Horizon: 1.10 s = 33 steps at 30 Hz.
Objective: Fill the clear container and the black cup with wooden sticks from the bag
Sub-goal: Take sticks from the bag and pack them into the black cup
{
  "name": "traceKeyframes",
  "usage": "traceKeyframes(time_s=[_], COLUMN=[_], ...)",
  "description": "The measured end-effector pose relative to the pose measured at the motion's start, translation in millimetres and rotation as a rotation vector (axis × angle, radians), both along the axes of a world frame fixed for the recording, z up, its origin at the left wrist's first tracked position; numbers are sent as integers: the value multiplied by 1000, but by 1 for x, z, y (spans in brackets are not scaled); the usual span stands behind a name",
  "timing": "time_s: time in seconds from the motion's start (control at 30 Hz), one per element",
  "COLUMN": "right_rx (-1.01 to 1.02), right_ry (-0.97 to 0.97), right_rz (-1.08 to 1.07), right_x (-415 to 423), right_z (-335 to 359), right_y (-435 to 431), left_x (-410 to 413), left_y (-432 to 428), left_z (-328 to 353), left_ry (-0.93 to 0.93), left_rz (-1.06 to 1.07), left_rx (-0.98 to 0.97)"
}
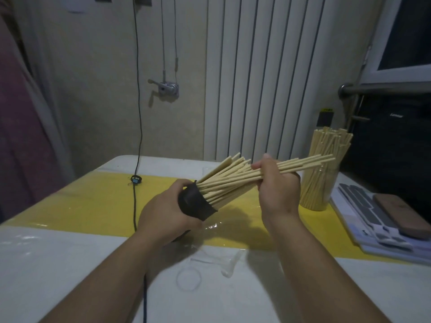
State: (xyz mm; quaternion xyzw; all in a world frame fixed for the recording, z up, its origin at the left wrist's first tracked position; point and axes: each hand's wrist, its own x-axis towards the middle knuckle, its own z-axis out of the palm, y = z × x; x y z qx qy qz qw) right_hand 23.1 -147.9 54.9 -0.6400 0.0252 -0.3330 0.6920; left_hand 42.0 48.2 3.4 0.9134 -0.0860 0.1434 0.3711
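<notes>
My left hand (166,212) grips the black cup (196,202), tilted with its mouth toward the upper right above the table. Many pale wooden sticks (229,178) fan out of the cup. My right hand (277,185) is closed around a small bundle of sticks (307,163) whose lower ends reach into the cup. At the right stands the clear container (319,183), upright and packed with sticks. An empty clear plastic bag (210,259) lies flat on the table under my forearms.
The table has a yellow strip (93,206) across white. A black cable (134,206) runs down the wall and over the table. Flat cards with grey pieces and a brown block (394,217) lie at the right edge. A radiator (268,78) stands behind.
</notes>
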Motion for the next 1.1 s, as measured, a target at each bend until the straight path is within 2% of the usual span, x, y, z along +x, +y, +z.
traceKeyframes(time_s=[0.23,0.4,0.57,0.67,0.77,0.87,0.9,1.0,1.1], right_rx=[-193,-213,68,153,-4,-347,-401,-345,-443], right_ry=[159,218,36,-54,-118,-52,-43,-61,-34], right_rz=[57,32,81,-57,-205,-132,-101,-66,-109], right_x=[9,12,3,3,3,3,3,2,2], right_z=[-2,-8,2,4,1,-8,-12,-11,-10], right_y=[5,8,4,-1,-7,-1,1,2,-1], left_x=[1,1,1,1,0,-1,-1,-1,-2], left_y=[-2,0,2,3,2,1,1,1,0], left_z=[0,0,0,0,1,1,1,0,1], left_ry=[-10,-17,-14,-18,-20,-20,-21,-23,-25], left_rz=[-24,-36,-38,-44,-46,-39,-34,-27,-24], left_rx=[49,29,3,-3,9,17,15,14,16])
